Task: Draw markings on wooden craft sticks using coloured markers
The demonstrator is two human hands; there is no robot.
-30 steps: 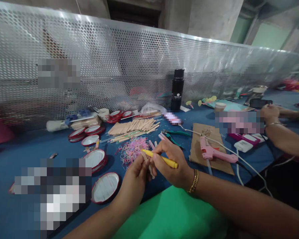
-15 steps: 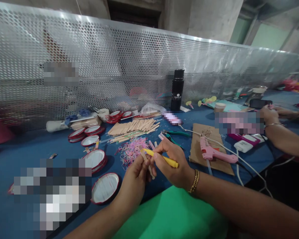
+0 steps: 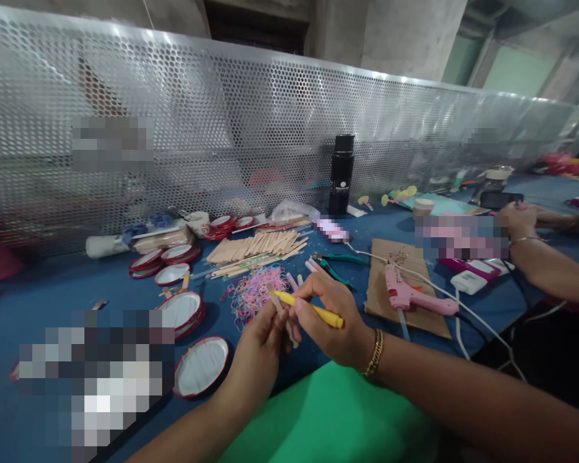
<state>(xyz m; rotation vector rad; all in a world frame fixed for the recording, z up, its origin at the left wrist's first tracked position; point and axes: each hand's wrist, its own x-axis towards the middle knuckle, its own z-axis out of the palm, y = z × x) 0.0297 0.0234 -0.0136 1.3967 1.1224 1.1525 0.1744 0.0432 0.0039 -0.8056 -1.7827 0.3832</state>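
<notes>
A flat wooden craft stick (image 3: 276, 298) is pinched in my left hand (image 3: 262, 342), slanting up and away from me. My right hand (image 3: 331, 315) grips a yellow marker (image 3: 329, 316) like a pen, its tip touching or very near the upper end of the stick. Just beyond my left fingers lies a tangle of pink and purple small loops (image 3: 255, 289). Behind that, a pile of wooden craft sticks (image 3: 260, 245) is spread out. White jar lids with red rims (image 3: 201, 366) sit to the left of my left hand.
A pink glue gun (image 3: 405, 292) rests on a cardboard piece (image 3: 379, 292) at the right, with a white cable crossing it. Green-handled pliers (image 3: 340, 259) lie beyond my right hand. A black bottle (image 3: 341, 177) stands by the perforated metal panel (image 3: 183, 116). Another person's hands (image 3: 521, 222) hold a phone.
The view has shifted slightly. Both hands keep their hold on the stick and the marker, with the marker tip staying by the stick's upper end.
</notes>
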